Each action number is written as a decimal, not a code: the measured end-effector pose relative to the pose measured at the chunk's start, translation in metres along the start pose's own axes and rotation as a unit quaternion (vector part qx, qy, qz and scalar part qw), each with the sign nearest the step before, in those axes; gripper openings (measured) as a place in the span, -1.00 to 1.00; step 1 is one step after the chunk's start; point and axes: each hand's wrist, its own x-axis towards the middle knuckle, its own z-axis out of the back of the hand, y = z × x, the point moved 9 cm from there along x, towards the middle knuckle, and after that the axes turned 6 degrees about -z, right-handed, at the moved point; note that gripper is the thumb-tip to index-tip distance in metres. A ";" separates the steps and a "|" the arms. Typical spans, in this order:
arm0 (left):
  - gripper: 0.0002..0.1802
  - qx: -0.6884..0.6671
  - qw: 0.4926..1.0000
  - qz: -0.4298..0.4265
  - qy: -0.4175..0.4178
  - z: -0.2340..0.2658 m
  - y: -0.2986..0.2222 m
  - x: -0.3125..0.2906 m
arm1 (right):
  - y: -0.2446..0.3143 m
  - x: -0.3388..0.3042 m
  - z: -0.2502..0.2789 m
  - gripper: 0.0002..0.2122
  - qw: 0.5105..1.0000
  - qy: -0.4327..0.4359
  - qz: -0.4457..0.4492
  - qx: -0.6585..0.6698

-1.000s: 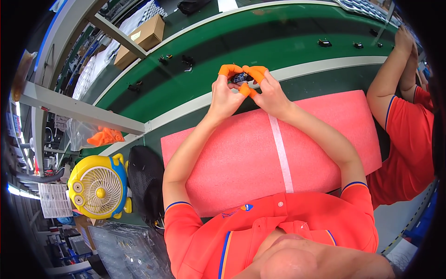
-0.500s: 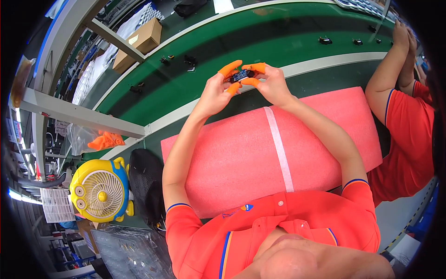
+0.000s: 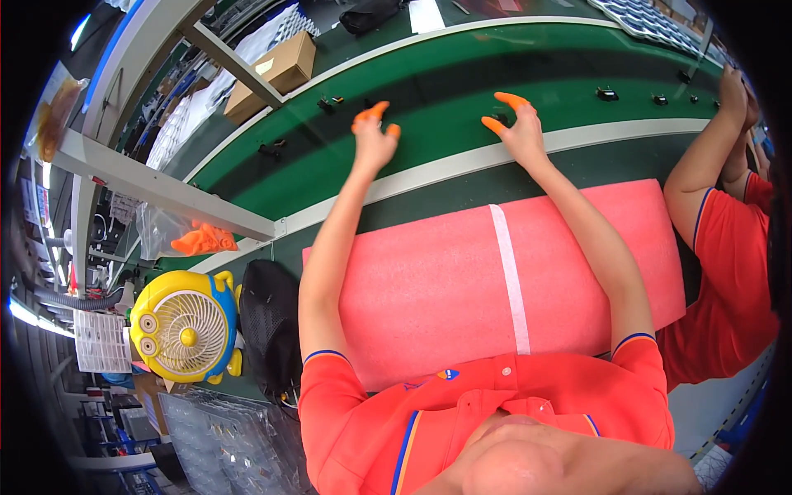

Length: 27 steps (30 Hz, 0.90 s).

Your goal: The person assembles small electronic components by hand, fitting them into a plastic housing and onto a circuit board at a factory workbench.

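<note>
Both my hands are over the green belt, with orange cots on the fingertips. My left hand [image 3: 374, 147] has its fingers spread around a small black part [image 3: 369, 104], which the fingertips largely cover; no firm hold on it shows. Farther right, my right hand [image 3: 523, 139] is open, with the forefinger and thumb well apart. A small dark piece [image 3: 502, 120] lies on the belt between those two fingertips, only partly visible.
More small black parts [image 3: 607, 94] sit along the green belt [image 3: 445, 78]. A pink foam block [image 3: 421, 289] lies before me. At left are a yellow fan [image 3: 186, 326], a black bag [image 3: 268, 322] and a metal frame post [image 3: 165, 181]. A co-worker's arm [image 3: 697, 157] reaches in at right.
My hands, earlier together holding a small black device, have parted. The left went left and the right went right, both over the belt. The device is no longer held between them.
</note>
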 end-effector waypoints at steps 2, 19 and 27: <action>-0.36 0.072 0.989 0.132 -0.004 0.015 0.086 0.011 | 0.029 -0.013 0.005 -0.66 0.984 -0.086 0.102 -0.117; -0.68 -0.389 0.880 0.241 -0.127 0.015 0.059 0.017 | 0.045 -0.037 -0.020 -0.69 0.989 0.024 0.142 -0.044; -0.66 -0.435 0.900 0.016 -0.040 0.034 -0.124 -0.033 | 0.045 -0.042 -0.057 -0.70 0.903 0.214 -0.165 0.335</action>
